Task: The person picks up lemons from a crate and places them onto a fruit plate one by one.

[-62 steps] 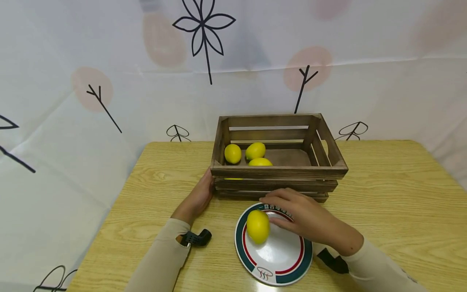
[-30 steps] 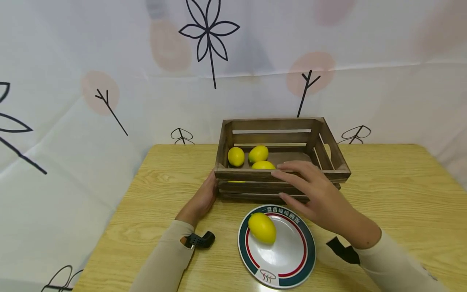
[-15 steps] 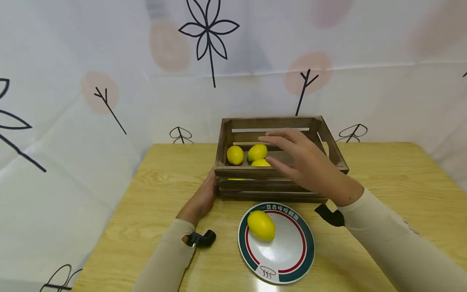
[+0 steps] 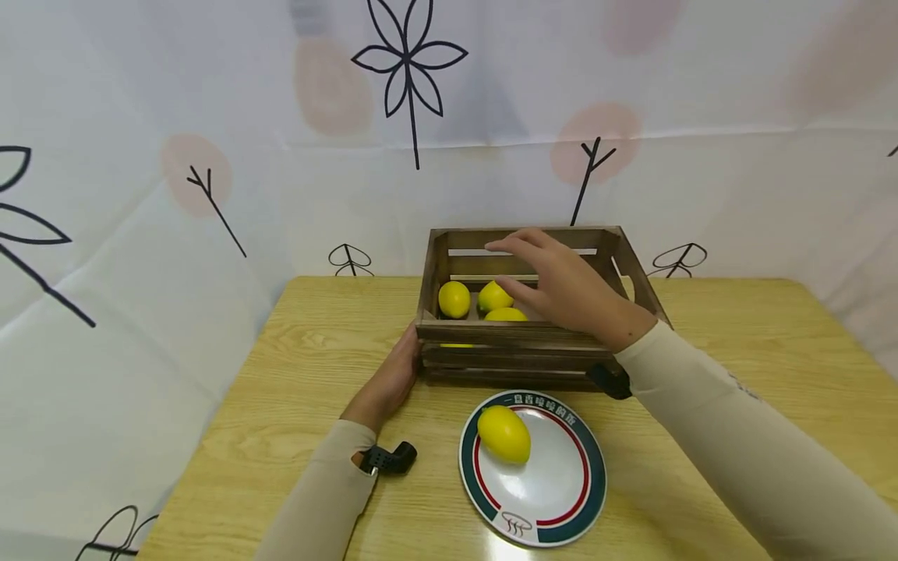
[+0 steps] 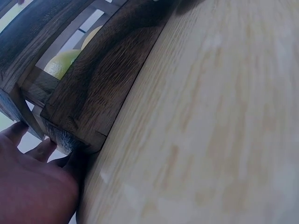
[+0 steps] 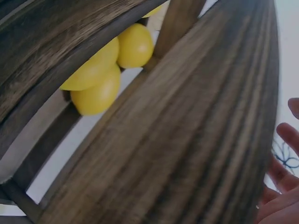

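A slatted wooden crate [image 4: 519,335] stands at the back of the table with several lemons inside, among them one lemon [image 4: 454,300] at its left end. My left hand [image 4: 389,382] rests against the crate's left end; in the left wrist view its fingertips [image 5: 44,148] touch the wood. Over the crate's opening my right hand [image 4: 561,284] is raised, fingers spread and holding nothing, partly covering the lemons behind it. In front of the crate a round plate [image 4: 547,499] with a green rim carries a single lemon [image 4: 503,435] near its left side.
The wooden table [image 4: 281,436] reaches back to a white cloth backdrop [image 4: 491,93] printed with plant drawings. A black wrist device [image 4: 393,458] sits on the left forearm, and another device [image 4: 609,380] under the right wrist.
My right hand has left the plate's edge and risen, empty, over the crate. The lemon on the plate has tipped from upright to lying slanted. My left hand stays at the crate's side.
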The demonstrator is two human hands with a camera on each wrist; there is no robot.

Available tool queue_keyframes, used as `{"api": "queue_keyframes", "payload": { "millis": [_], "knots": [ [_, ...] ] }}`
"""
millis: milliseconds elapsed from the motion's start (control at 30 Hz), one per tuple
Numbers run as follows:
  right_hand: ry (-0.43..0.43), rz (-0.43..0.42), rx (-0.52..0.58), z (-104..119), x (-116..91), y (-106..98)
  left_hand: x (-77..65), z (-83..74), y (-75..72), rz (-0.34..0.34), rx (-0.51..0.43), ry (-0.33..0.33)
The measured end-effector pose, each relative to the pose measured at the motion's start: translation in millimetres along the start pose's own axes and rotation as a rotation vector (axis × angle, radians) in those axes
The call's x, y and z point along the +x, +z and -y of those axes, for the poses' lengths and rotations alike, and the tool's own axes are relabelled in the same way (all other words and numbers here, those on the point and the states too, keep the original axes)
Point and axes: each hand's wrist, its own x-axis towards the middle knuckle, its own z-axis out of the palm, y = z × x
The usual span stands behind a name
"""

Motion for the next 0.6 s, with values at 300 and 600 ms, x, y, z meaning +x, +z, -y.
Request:
{"api": "queue_keyframes", "payload": {
  "millis": [300,600],
  "knots": [
    [0.068,0.122,0.037,-6.2,14.8,5.7,-0.8,-0.8,-2.7,-0.008,-0.020,-0.016],
    [0.083,0.256,-0.023,0.6,21.6,-16.4,-1.6,-0.5,-3.4,0.002,-0.011,-0.047]
  ]
}}
